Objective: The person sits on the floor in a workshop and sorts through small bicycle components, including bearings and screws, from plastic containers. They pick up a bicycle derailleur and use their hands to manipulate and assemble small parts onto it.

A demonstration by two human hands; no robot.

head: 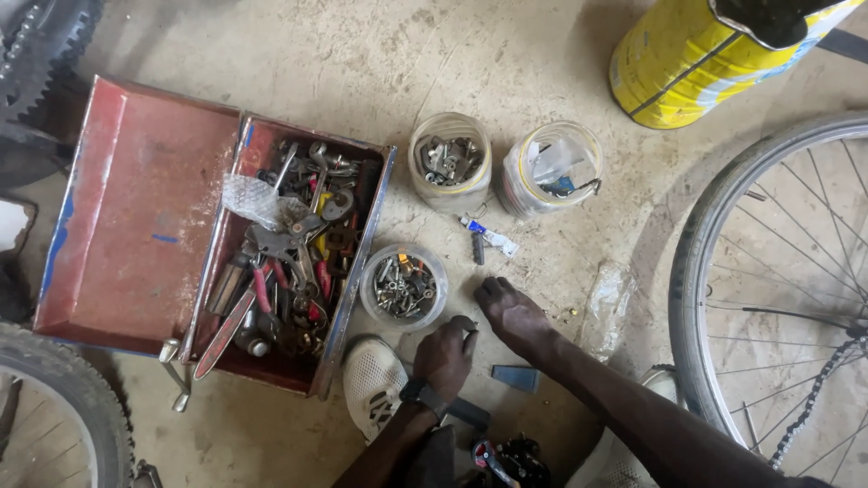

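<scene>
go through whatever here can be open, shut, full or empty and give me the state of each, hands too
red metal toolbox: lid open, laid flat, packed with tools
clear jar of nuts and bolts: uncovered, partly filled
clear jar of metal fittings: uncovered, partly filled
clear jar with plastic scraps: uncovered, partly filled
yellow can: top torn open
left hand: fingers curled on the floor, contents hidden
right hand: fingertips on the floor, holds nothing visible

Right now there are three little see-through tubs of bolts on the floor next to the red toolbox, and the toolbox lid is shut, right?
Not quite. The head view shows the red toolbox with its lid lying open, tools showing inside. The three see-through tubs do stand on the floor beside it, close to both hands.
</scene>
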